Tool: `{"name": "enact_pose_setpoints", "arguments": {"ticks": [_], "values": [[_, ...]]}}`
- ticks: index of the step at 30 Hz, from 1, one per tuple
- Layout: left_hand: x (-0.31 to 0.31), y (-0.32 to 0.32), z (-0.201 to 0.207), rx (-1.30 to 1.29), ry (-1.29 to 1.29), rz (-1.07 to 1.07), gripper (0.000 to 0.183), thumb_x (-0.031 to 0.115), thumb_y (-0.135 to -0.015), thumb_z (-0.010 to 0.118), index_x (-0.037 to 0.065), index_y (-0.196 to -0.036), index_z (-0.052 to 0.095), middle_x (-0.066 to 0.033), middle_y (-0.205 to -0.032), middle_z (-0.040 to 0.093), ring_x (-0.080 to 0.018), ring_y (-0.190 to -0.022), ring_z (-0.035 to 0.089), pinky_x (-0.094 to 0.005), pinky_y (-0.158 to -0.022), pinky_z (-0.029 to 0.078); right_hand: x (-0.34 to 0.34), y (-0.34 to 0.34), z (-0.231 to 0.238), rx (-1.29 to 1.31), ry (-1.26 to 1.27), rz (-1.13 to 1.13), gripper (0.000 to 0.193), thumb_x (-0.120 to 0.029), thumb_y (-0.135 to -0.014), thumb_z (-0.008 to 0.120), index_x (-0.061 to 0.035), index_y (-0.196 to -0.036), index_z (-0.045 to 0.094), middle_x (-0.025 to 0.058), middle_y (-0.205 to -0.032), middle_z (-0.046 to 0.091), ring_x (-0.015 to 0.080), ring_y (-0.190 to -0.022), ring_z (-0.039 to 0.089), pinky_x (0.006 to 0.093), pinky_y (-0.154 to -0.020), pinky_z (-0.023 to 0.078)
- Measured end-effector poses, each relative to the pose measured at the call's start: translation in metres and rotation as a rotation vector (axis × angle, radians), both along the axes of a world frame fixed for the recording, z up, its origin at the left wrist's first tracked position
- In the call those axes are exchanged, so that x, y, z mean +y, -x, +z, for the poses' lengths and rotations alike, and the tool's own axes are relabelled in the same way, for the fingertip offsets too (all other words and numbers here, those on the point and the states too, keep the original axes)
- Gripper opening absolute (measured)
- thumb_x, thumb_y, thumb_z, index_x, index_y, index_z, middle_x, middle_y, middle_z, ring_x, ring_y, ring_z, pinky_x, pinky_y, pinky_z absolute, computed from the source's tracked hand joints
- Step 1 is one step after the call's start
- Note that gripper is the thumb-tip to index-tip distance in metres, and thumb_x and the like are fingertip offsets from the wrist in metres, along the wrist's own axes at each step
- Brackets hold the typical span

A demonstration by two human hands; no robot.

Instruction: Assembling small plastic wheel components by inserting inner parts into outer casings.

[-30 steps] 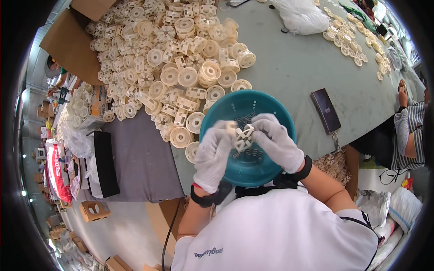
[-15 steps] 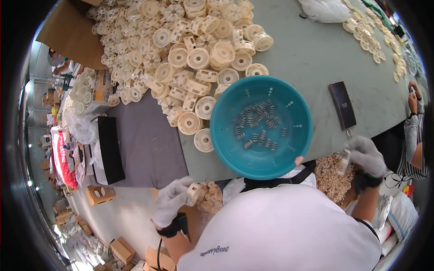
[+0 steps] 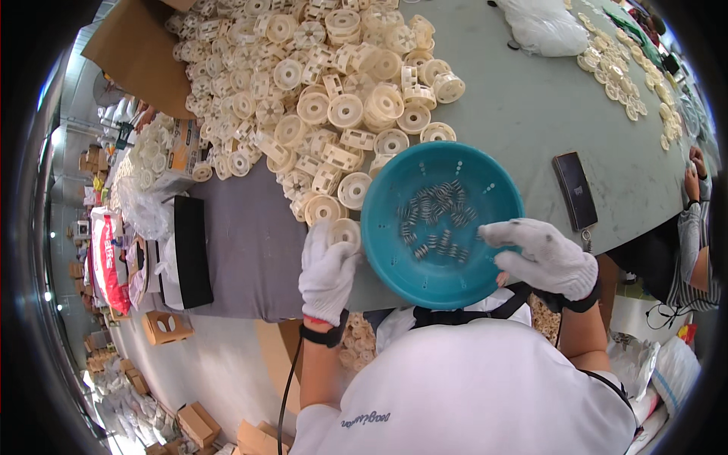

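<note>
My left hand (image 3: 327, 277), in a white glove, is at the table's front edge, its fingers and thumb closed round a cream plastic wheel (image 3: 345, 233). That wheel lies at the near corner of a large heap of similar wheels (image 3: 303, 106). My right hand (image 3: 547, 259), also gloved, reaches over the right rim of a teal basin (image 3: 379, 262). Its fingers and thumb are apart, and nothing shows between them. Inside the basin lie many small metal coil springs (image 3: 432, 205), a little left of my right fingertips.
Right of the basin lies a dark phone-shaped slab (image 3: 576, 193) with a ring. Flat cream parts (image 3: 614, 68) and a white plastic bag (image 3: 542, 26) are at the far right. Containers of small parts (image 3: 356, 341) sit below the table edge. Another person's hand (image 3: 694, 182) is at the right.
My left hand has moved up to the wheel at the heap's edge; the part it held is no longer visible. My right hand has come left over the basin without the pale piece it held.
</note>
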State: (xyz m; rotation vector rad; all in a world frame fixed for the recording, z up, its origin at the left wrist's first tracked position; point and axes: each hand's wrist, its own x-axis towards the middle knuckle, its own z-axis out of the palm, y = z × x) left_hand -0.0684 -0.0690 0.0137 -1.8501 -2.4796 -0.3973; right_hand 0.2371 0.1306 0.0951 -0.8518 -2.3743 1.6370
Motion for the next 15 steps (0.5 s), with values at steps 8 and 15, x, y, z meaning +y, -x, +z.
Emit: {"name": "enact_pose_setpoints", "arguments": {"ticks": [8,15], "values": [[0.029,-0.024,0.038,-1.835,-0.794,-0.021,0.035,0.025,-0.102,0.054,0.001,-0.126,0.051,-0.0224,-0.133,0.057,-0.0314,-0.12,0.062,-0.0478,-0.106,0.051,-0.004,0.045,-0.008,0.262,-0.168,0.055,0.035,-0.005,-0.09,0.063,0.0001,-0.125,0.064,0.0192,-0.108,0.07,0.0329,-0.098,0.07,0.0396,-0.087,0.056],[0.071,-0.064,0.048,-1.819,-0.409,0.095,0.042,-0.007,-0.087,0.064,0.001,-0.127,0.053,-0.0089,-0.117,0.065,-0.0162,-0.104,0.064,-0.0298,-0.09,0.054,-0.017,0.082,-0.007,0.508,-0.495,-0.101,0.042,-0.003,-0.083,0.07,0.0016,-0.124,0.064,0.0192,-0.113,0.069,0.0351,-0.102,0.069,0.0392,-0.09,0.056]]}}
